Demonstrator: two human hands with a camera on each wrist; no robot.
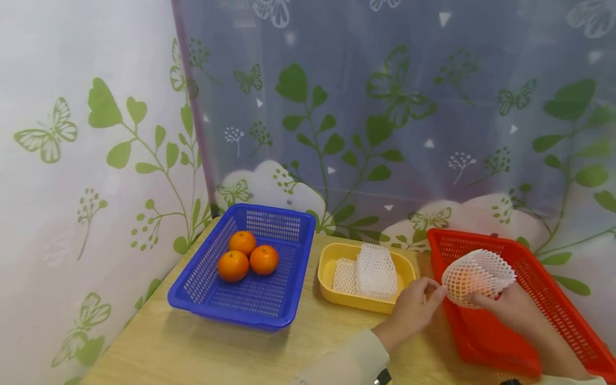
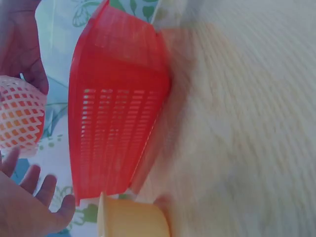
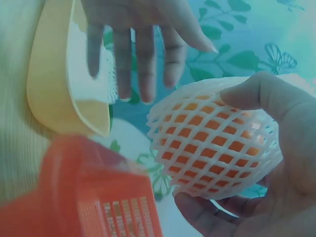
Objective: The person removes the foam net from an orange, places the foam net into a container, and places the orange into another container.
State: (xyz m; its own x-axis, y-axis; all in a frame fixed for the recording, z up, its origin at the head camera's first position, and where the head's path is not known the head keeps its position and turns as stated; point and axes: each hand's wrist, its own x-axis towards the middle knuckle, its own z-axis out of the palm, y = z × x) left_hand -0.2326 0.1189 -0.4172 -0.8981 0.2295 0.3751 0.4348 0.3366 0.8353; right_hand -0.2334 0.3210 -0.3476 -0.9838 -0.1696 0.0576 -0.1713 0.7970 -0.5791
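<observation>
Over the near left part of the red basket, my right hand holds an orange in a white foam net sleeve. In the right wrist view the thumb lies on top of the netting and the fingers curl underneath. The orange shows through the mesh, and part of the sleeve stands loose past it. My left hand is just left of the wrapped orange, between the yellow tray and the red basket. Its fingers look loose and spread in both wrist views, with nothing held.
A yellow tray holds white foam net sleeves. Left of it, a blue basket contains three oranges. All stand on a wooden table before a patterned curtain.
</observation>
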